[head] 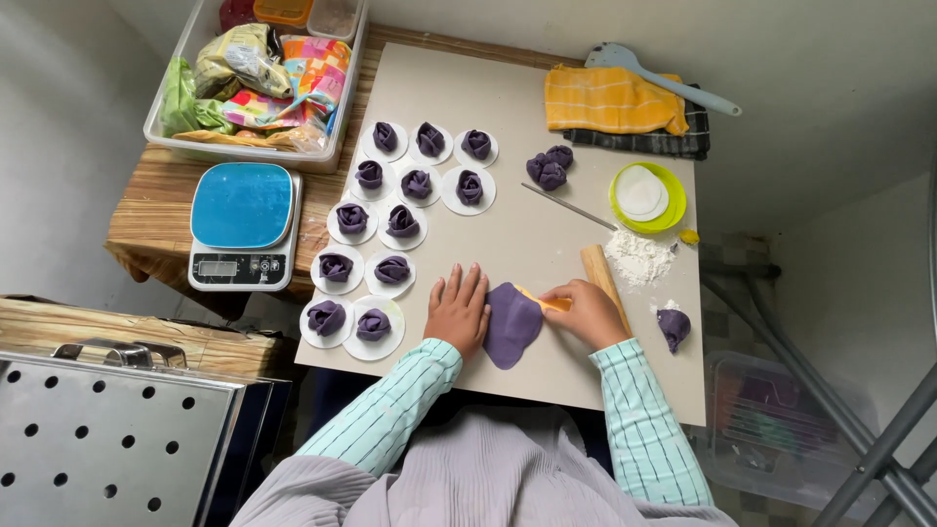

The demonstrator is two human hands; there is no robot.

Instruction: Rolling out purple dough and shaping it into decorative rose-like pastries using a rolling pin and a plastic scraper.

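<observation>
A flattened sheet of purple dough (511,325) lies on the pale work board (547,244) in front of me. My left hand (459,310) rests flat beside its left edge, fingers together, touching the dough. My right hand (586,312) holds a small yellow scraper (540,299) against the dough's upper right edge. A wooden rolling pin (599,273) lies just behind my right hand.
Several purple dough roses (402,222) sit on white paper rounds at left. Purple dough lumps (549,167) and another lump (673,327), a flour pile (639,258), a green dish of paper rounds (647,196), a thin metal stick (568,207), folded cloths (610,100), a blue scale (243,224), a plastic tub (256,83), a perforated metal tray (107,439).
</observation>
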